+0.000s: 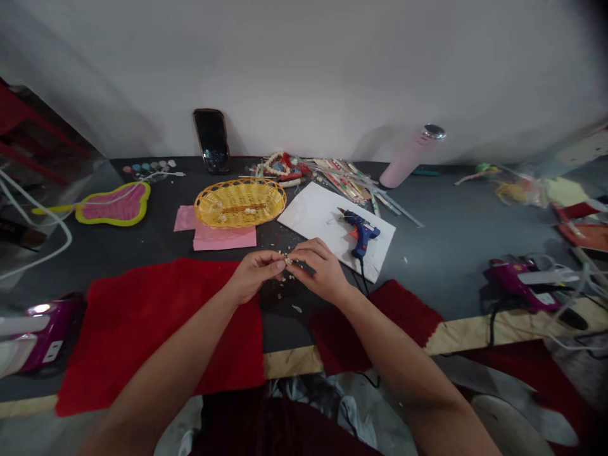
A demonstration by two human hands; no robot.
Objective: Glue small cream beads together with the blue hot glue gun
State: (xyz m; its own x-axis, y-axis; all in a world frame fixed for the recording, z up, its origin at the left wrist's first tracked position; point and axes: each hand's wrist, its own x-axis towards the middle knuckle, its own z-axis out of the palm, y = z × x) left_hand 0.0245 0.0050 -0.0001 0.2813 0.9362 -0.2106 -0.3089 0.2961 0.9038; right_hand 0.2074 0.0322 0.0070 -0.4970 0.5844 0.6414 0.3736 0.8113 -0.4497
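Observation:
Between the fingertips of both hands is a small cluster of pale beads [287, 260], too small to make out in detail. My left hand [256, 273] pinches it from the left, thumb and fingers pressed together. From the right, my right hand [319, 269] holds its other side with bent fingers. Small pale crumbs lie on the dark table [280, 329] around and below the fingertips. Beyond my left hand stands a yellow woven basket [228, 218] with a few small pale pieces in it, partly over pink sheets [223, 239].
A blue glue gun [363, 235] lies on a white board [313, 212]. Red cloths [166, 316] cover the front left and front right. A phone [212, 140] and pink bottle [411, 156] stand near the wall. Purple devices [522, 285] sit at both sides, with cables.

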